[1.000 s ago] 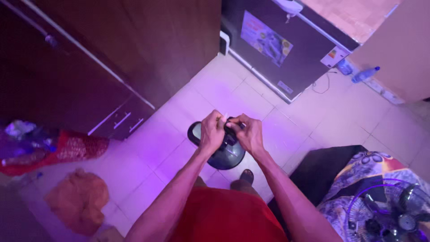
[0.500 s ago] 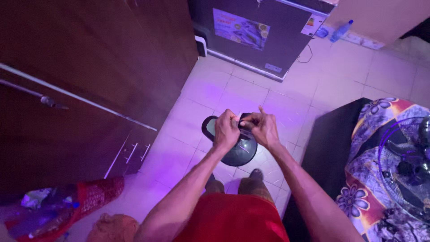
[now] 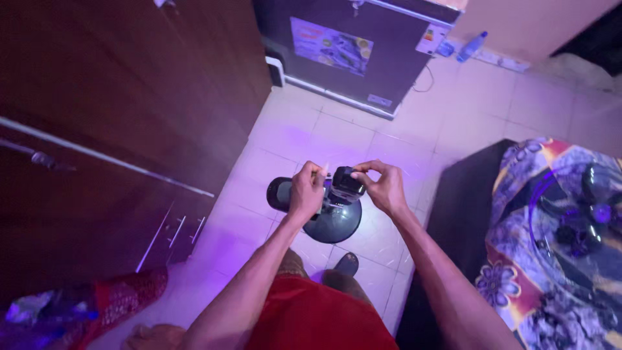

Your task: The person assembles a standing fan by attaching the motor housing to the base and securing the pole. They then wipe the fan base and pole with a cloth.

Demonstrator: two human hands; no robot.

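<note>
1. Nearest the camera, the person's red garment (image 3: 317,321) fills the lower middle of the view, with one dark slipper (image 3: 345,264) showing on the pale tiled floor (image 3: 453,116) below the arms.
2. Both arms reach forward to a dark standing-fan body with a round base (image 3: 335,223), held over the floor in front of the person.
3. The left hand (image 3: 307,192) is closed around the left side of the fan's dark upper block (image 3: 345,185), with a small pale piece, too small to identify, pinched at its fingertips.
4. The right hand (image 3: 385,188) has its fingers curled, thumb and forefinger pinching the top right edge of the same block.
5. The fan stands without its guard; a round wire fan guard (image 3: 573,217) lies well apart on the flower-patterned cloth (image 3: 518,272) to the right, so the unit looks part-assembled, the guard not yet fitted.
6. To the left stands a dark wooden cabinet (image 3: 129,97).
7. Farthest off, a dark chest freezer (image 3: 363,52) stands against the wall, a clear plastic bottle (image 3: 471,46) just beside it.
</note>
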